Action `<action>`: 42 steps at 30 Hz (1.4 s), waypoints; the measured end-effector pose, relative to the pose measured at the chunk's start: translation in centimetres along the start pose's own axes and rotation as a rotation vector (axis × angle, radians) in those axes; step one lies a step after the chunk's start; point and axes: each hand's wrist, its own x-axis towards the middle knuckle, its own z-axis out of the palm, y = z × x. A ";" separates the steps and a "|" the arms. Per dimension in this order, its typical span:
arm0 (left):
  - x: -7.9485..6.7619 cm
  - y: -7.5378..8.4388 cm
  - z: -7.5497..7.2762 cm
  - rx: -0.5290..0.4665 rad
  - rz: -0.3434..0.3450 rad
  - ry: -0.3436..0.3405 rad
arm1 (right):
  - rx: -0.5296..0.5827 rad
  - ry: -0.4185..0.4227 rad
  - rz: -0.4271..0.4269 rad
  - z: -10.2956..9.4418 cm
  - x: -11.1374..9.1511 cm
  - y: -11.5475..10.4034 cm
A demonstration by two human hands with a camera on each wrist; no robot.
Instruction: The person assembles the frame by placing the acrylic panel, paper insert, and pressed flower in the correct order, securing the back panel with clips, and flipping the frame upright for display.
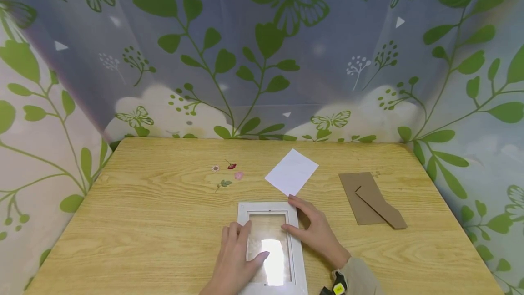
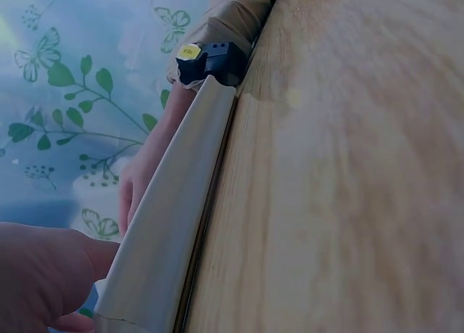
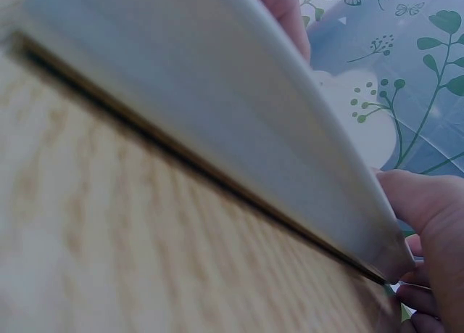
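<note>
A white picture frame with a clear pane lies flat on the wooden table, small dark marks at its inner top and bottom edges. My left hand holds its left side, the thumb over the pane and the fingers bent at the left rim. At the top right corner, my right hand grips the frame's edge, its thumb on the inner rim. In the right wrist view, that hand's fingers curl at the corner. The left wrist view shows the frame's side, which partly hides both hands.
Beyond the frame lies a white sheet of paper. Pressed flowers and a leaf sprig lie left of it. To the right is a brown backing board with a stand leg. Patterned cloth surrounds the table.
</note>
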 end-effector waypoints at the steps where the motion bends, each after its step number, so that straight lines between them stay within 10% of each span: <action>1: 0.0 -0.1 0.0 0.003 0.014 0.002 | 0.001 0.000 -0.001 0.0 0.0 0.0; 12: 1.4 -2.3 -0.2 0.009 0.356 -0.111 | -0.004 -0.025 -0.050 0.1 0.0 0.2; 19: 1.2 -3.2 0.4 -0.043 0.369 -0.190 | -0.023 -0.041 -0.081 0.0 -0.1 0.2; 42: 1.3 -3.7 0.8 -0.075 0.383 -0.117 | -0.074 -0.080 -0.081 -0.1 -0.2 0.0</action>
